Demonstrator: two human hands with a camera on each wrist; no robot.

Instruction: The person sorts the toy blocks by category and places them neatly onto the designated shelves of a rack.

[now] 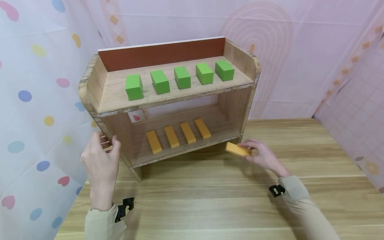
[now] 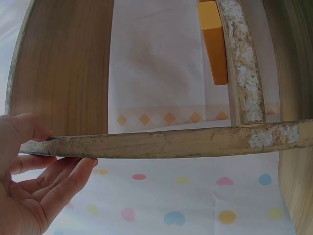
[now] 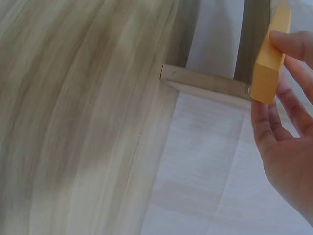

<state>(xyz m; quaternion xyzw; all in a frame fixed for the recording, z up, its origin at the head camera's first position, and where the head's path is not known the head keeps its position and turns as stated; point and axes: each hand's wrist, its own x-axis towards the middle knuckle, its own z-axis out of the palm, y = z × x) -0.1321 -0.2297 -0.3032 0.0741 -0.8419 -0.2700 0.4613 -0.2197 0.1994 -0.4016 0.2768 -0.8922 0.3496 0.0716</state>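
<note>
My right hand (image 1: 264, 156) pinches an orange wooden block (image 1: 238, 149) between thumb and fingers, just off the front right corner of a small wooden shelf (image 1: 177, 96). The right wrist view shows the thumb on one side of this block (image 3: 270, 61) and fingers on the other. With my left hand (image 1: 101, 160) I grip the front edge of the shelf's left side panel (image 2: 146, 146), thumb inside and fingers outside. On the lower board several orange blocks (image 1: 171, 136) lie in a row. Several green blocks (image 1: 182, 77) are lined up along the upper board.
A wood-grain table (image 1: 192, 203) carries the shelf. A reddish-brown back strip (image 1: 165, 53) closes the top board's rear. Patterned cloth (image 1: 39, 110) hangs close on the left, and pink cloth (image 1: 300, 66) hangs behind and to the right.
</note>
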